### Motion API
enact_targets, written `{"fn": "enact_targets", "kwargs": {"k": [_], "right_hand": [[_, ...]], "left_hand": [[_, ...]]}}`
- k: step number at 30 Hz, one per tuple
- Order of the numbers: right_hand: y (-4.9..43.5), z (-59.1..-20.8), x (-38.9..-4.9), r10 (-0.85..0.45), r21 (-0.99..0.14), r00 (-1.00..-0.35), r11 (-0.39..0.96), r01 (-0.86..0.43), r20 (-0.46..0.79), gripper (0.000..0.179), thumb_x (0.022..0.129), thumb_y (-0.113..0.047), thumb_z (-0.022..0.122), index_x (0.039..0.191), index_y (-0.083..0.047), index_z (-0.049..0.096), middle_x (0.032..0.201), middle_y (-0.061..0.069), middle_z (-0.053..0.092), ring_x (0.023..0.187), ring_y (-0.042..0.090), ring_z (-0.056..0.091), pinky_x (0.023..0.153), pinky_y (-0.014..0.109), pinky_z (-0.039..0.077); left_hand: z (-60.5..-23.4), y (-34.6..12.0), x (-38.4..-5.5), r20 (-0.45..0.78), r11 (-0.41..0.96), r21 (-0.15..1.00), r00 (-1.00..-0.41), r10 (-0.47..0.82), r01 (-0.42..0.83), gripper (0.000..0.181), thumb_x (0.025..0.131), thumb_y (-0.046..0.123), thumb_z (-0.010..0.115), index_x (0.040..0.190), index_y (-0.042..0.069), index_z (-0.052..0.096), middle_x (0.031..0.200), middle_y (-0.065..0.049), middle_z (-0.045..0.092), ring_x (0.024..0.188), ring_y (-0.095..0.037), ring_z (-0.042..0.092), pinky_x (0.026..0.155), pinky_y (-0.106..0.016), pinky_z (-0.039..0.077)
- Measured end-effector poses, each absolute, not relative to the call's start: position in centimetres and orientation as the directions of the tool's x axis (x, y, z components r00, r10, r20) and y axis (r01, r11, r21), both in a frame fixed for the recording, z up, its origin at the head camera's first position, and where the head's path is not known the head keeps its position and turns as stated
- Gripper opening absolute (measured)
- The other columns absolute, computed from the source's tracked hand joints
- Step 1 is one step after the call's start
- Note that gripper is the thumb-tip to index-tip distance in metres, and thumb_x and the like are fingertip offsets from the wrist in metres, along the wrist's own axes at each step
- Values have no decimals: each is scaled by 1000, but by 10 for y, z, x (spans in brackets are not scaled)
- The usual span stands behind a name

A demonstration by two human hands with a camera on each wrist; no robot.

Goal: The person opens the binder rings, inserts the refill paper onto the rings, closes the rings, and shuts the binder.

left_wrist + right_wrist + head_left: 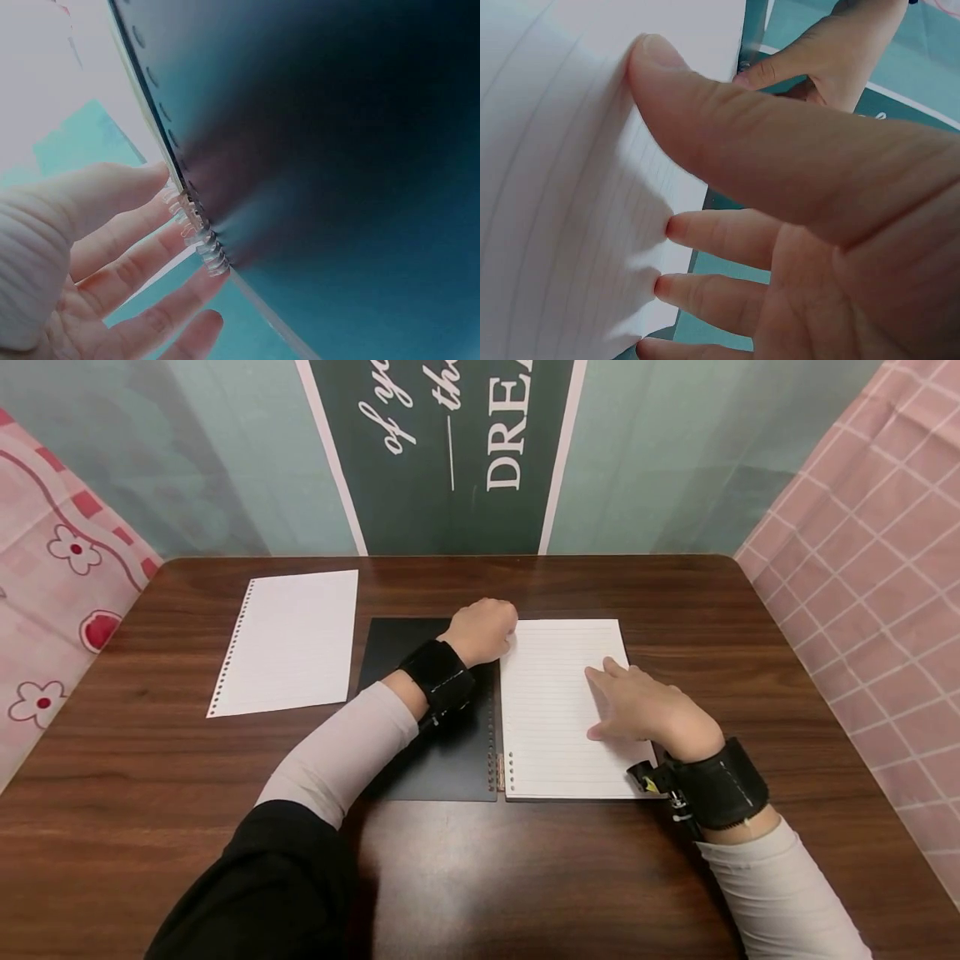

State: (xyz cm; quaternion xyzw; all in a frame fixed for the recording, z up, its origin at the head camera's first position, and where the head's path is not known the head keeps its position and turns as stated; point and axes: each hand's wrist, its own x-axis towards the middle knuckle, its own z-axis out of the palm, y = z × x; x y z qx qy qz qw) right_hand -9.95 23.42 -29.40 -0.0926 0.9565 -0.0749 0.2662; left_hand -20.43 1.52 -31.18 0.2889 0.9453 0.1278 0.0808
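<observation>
A loose-leaf notebook lies open, its black cover [450, 768] on the left and a stack of lined paper [555, 718] on the right. At the top end of the spine is my left hand [480, 631]. In the left wrist view its thumb [135, 184] meets the spine edge while the fingers curl behind the clear binding rings [214, 251], pinching them. My right hand [641, 706] is spread over the right part of the lined paper. Its thumb [697, 105] and fingertips touch the page in the right wrist view.
A loose white sheet [300, 643] with punched holes along its left edge lies left of the notebook. The brown wooden table [480, 877] meets a green printed backdrop [637, 460] behind and pink cloths at both sides.
</observation>
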Motion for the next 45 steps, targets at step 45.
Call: {"fn": "enact_targets", "kwargs": {"k": [45], "right_hand": [[239,-286,-106,-253,-309,-910,939,-151,-327,68,98,-33,60,149,5,36,152,35,32,140,53,31,110,65,31]], "left_hand": [[-298,-25,-164,12,694,439,-776,631,571,21,100,21,59,105,8,74,92,-9,66,74,-16,54,63,-26,38]]}}
